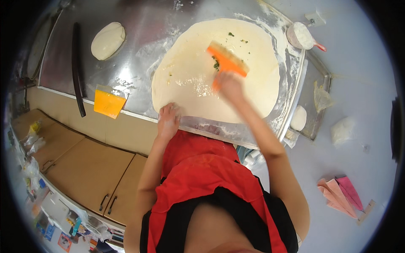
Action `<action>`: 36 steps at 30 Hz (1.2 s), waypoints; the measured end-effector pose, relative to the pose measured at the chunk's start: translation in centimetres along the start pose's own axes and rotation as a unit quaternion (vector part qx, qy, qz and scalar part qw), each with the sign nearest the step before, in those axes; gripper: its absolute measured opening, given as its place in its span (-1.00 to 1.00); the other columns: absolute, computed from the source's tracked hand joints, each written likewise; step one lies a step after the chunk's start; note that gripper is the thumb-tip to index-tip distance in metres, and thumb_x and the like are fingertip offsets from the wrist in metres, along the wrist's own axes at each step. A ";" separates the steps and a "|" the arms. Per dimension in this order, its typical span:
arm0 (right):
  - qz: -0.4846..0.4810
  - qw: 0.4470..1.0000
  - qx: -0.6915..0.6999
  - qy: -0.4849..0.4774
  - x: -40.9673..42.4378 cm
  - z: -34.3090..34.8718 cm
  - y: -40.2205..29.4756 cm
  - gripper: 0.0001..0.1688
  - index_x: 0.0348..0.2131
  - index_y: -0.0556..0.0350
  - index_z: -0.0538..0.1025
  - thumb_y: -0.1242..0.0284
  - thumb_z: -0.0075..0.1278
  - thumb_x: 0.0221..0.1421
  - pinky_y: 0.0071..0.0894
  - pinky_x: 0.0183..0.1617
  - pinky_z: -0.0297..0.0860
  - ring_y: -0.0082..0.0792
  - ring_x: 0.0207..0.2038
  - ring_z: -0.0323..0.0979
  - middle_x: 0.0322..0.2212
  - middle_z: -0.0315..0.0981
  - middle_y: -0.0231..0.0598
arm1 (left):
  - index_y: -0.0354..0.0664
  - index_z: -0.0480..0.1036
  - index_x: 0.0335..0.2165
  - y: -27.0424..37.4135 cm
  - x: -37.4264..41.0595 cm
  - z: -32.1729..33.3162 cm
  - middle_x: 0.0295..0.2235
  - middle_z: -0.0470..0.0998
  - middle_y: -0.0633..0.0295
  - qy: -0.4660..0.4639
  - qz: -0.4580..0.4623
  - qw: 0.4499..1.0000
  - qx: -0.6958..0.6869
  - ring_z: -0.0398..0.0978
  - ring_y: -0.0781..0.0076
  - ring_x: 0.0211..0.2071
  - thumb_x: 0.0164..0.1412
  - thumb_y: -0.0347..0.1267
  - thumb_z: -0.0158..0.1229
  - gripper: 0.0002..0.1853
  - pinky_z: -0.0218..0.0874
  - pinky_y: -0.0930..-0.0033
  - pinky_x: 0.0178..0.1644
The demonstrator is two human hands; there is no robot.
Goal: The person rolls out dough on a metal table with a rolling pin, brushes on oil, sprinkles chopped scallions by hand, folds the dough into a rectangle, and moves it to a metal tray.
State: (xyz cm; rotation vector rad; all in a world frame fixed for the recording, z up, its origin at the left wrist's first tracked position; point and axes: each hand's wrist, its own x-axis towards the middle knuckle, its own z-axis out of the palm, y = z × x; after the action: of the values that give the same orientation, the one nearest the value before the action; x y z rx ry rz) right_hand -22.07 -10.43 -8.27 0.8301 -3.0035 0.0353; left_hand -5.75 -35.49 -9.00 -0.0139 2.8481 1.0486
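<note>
A large sheet of rolled-out dough (196, 63), glossy in patches, covers much of the metal worktop in front of me. My right hand (230, 84) grips an orange scraper (228, 61) with a wide, pale-edged blade, held over the dough and slightly blurred. Chopped green bits (216, 64) lie by the blade, and a few more dot the far part of the sheet. At the dough's near left edge, beside the worktop's front rim, rests my left hand (169, 117), fingers slightly bent and dusted white, with nothing seen in them.
Left on the worktop (139, 28) lie a dough lump (108, 41), a dark rod (77, 69) jutting past the front edge and a yellow scraper (109, 102). At right are a scoop of white powder (300, 35) and a tray (319, 117). Cabinets (85, 167) stand lower left.
</note>
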 end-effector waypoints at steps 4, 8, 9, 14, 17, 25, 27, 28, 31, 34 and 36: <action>-0.114 0.984 0.136 -0.017 -4.5 -3.2 -9.9 -0.72 -0.22 0.07 0.46 0.46 -0.03 0.00 -0.23 -0.46 0.43 -0.18 -0.35 0.47 -0.40 0.39 -0.10 | -0.19 0.46 -0.12 -0.9 -0.5 -0.5 0.02 0.34 0.08 0.007 0.002 1.000 -0.015 0.27 -0.02 0.03 -0.04 -0.53 0.18 -0.59 0.19 0.11 0.10; -0.068 0.975 0.191 -0.093 1.6 -7.7 -7.2 -0.70 -0.16 0.07 0.47 0.41 -0.04 0.07 -0.20 -0.42 0.44 -0.12 -0.41 0.49 -0.47 0.45 -0.04 | -0.15 0.47 -0.14 -1.6 -0.1 -1.2 0.01 0.35 0.12 -0.030 0.015 0.999 -0.027 0.27 0.00 0.03 -0.04 -0.53 0.18 -0.61 0.25 0.17 0.05; -0.024 0.971 0.208 -0.116 4.8 -9.6 -5.8 -0.72 -0.17 0.06 0.49 0.40 -0.06 0.10 -0.19 -0.40 0.44 -0.11 -0.42 0.50 -0.50 0.47 -0.03 | -0.14 0.48 -0.15 -1.9 -0.1 -1.5 0.01 0.35 0.12 -0.035 0.014 0.999 -0.024 0.27 0.00 0.03 -0.04 -0.53 0.18 -0.61 0.26 0.17 0.05; 0.238 0.905 0.344 0.082 11.5 -3.4 11.5 -0.78 -0.22 0.16 0.56 0.44 0.02 0.14 -0.42 -0.41 0.46 -0.38 -0.55 0.54 -0.52 0.55 -0.16 | -0.16 0.48 -0.20 -2.1 1.4 -2.3 -0.04 0.35 0.13 -0.073 0.048 0.996 -0.024 0.29 0.01 -0.01 -0.05 -0.54 0.18 -0.66 0.28 0.16 0.00; 0.408 0.777 0.449 0.171 7.2 -1.9 16.7 -0.74 -0.18 0.34 0.52 0.54 0.02 0.13 -0.45 -0.42 0.51 -0.33 -0.52 0.54 -0.44 0.53 -0.11 | -0.16 0.48 -0.23 -2.2 1.9 -2.7 -0.09 0.36 0.12 -0.087 0.051 0.995 -0.021 0.30 0.01 -0.06 -0.05 -0.54 0.18 -0.68 0.27 0.15 -0.01; 0.589 0.420 0.551 0.416 -15.1 1.2 10.7 -0.64 -0.08 0.35 0.37 0.52 0.02 0.14 -0.34 -0.34 0.54 -0.23 -0.37 0.56 -0.29 0.50 -0.09 | -0.17 0.47 -0.26 -2.6 2.6 -2.6 -0.15 0.37 0.06 -0.099 0.045 0.994 -0.018 0.30 -0.02 -0.09 -0.01 -0.50 0.16 -0.75 0.23 0.13 -0.03; 0.625 0.410 0.523 0.410 -17.2 -1.4 8.0 -0.64 -0.09 0.39 0.38 0.52 0.00 0.15 -0.37 -0.36 0.53 -0.27 -0.37 0.54 -0.25 0.47 -0.02 | -0.18 0.47 -0.27 -2.9 3.0 -2.5 -0.17 0.38 0.03 -0.101 0.045 0.994 -0.024 0.31 -0.03 -0.10 0.01 -0.48 0.16 -0.78 0.23 0.12 -0.05; 0.600 0.468 0.513 0.397 -17.1 -2.0 8.7 -0.65 -0.11 0.40 0.39 0.51 0.00 0.15 -0.37 -0.35 0.52 -0.28 -0.37 0.54 -0.26 0.48 -0.02 | -0.18 0.48 -0.29 -3.1 3.1 -2.4 -0.19 0.39 0.04 -0.095 0.050 0.994 -0.027 0.33 -0.01 -0.12 0.01 -0.47 0.16 -0.79 0.24 0.13 -0.06; 0.525 0.660 0.419 0.335 -13.4 -5.2 11.5 -0.68 -0.19 0.42 0.46 0.47 0.04 0.13 -0.38 -0.30 0.49 -0.35 -0.37 0.53 -0.37 0.52 -0.07 | -0.19 0.49 -0.35 -3.8 3.4 -1.8 -0.24 0.39 0.11 -0.087 0.044 0.995 -0.032 0.35 0.06 -0.17 0.02 -0.47 0.18 -0.85 0.25 0.16 -0.09; 0.401 0.876 0.201 0.177 -4.2 -7.3 11.9 -0.72 -0.16 0.06 0.52 0.42 -0.01 0.10 -0.22 -0.33 0.36 -0.08 -0.40 0.51 -0.42 0.53 -0.07 | -0.20 0.50 -0.37 -3.8 3.8 -1.5 -0.28 0.40 0.13 -0.080 0.040 0.995 -0.036 0.36 0.09 -0.19 0.03 -0.47 0.18 -0.89 0.25 0.19 -0.10; 0.246 0.955 0.110 0.126 0.8 -5.7 8.9 -0.80 -0.28 0.04 0.54 0.50 -0.05 0.04 -0.19 -0.40 0.37 -0.14 -0.43 0.49 -0.50 0.50 -0.11 | -0.22 0.50 -0.37 -3.7 3.8 -1.7 -0.31 0.41 0.12 -0.076 0.044 0.995 -0.058 0.38 0.13 -0.22 0.06 -0.47 0.17 -0.90 0.26 0.23 -0.12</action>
State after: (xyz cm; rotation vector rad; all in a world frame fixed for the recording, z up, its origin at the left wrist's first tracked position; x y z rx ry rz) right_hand -27.22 -3.03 -2.71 0.0503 -2.9022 0.4537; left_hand -9.50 -39.33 -10.53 0.1746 2.6714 1.1766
